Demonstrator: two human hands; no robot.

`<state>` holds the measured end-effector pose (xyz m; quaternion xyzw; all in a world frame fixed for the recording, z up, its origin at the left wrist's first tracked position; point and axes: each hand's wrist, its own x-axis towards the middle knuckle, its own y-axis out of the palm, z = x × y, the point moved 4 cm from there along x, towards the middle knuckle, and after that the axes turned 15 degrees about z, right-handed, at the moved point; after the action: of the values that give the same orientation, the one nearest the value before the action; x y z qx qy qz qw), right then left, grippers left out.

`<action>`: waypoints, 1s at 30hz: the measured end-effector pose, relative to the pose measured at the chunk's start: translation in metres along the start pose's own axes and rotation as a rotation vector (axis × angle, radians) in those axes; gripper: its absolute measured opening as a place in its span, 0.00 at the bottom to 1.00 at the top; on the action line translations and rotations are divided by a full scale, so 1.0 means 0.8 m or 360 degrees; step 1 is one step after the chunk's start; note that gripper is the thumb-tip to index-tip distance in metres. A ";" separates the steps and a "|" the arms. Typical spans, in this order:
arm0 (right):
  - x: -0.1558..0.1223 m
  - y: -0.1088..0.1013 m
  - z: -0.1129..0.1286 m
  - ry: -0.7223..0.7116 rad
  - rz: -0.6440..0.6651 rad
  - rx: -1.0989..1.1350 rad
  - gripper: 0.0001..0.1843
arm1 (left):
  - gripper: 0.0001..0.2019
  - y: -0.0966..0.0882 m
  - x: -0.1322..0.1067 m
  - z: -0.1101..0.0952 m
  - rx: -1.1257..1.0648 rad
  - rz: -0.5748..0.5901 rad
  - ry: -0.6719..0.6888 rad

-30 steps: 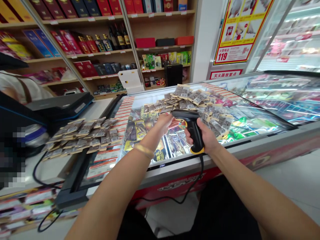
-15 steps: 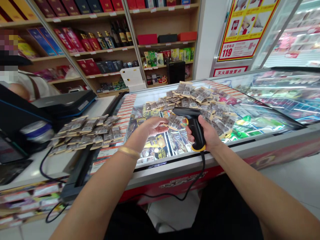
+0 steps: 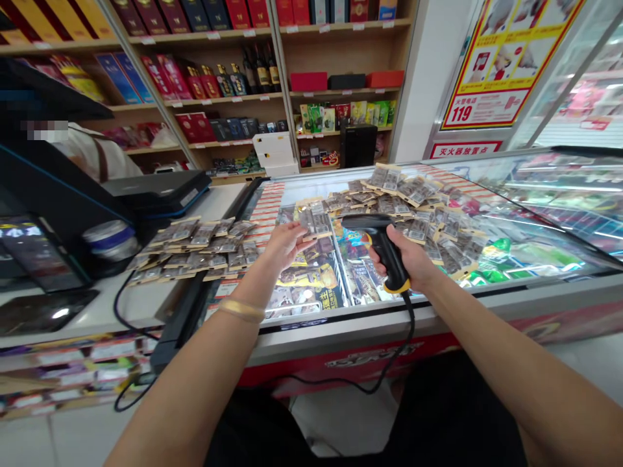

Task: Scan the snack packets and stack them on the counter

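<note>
My right hand (image 3: pixel 411 259) is wrapped round the grip of a black barcode scanner (image 3: pixel 384 250) with yellow trim, its head facing left over the glass-topped freezer. A small clear packet with dark contents and a tan edge (image 3: pixel 315 219) is pinched at its near left edge by the fingers of my left hand (image 3: pixel 288 246). The packet is in front of the scanner's head. Right of it, a heap of similar packets (image 3: pixel 413 191) spreads over the glass. More such packets lie in an overlapping pile (image 3: pixel 195 250) to my left, at the counter's edge.
The scanner's cable (image 3: pixel 411 331) hangs down across the freezer front (image 3: pixel 350 353). At left stand a checkout terminal (image 3: pixel 43 162), a roll of tape (image 3: pixel 111 237) and a person in a white top (image 3: pixel 97 152). Shelves of boxes and bottles (image 3: pixel 219 100) line the back.
My left hand has moved left with its packet, away from the scanner. The view has turned slightly left, and my right hand keeps hold of the scanner.
</note>
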<state>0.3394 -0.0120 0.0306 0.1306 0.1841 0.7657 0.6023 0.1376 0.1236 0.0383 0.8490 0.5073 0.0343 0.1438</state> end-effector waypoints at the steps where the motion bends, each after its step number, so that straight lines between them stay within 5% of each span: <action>1: 0.009 0.006 0.004 0.0022 0.0020 -0.0029 0.26 | 0.08 -0.008 0.002 -0.006 0.0043 -0.0039 0.0062; 5: 0.057 0.035 0.017 0.0031 0.0100 -0.0060 0.27 | 0.10 -0.039 0.005 -0.021 0.0211 -0.0208 0.0258; 11: 0.099 0.051 -0.004 0.0179 0.0132 -0.0005 0.27 | 0.09 -0.067 0.009 0.001 0.0185 -0.0347 0.0277; 30: 0.095 0.031 -0.025 0.0310 0.0141 -0.0050 0.24 | 0.08 -0.058 0.013 0.007 0.0163 -0.0338 0.0149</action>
<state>0.2911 0.0544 0.0221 0.0540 0.2237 0.8034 0.5491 0.1041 0.1518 0.0190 0.7943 0.6014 0.0326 0.0793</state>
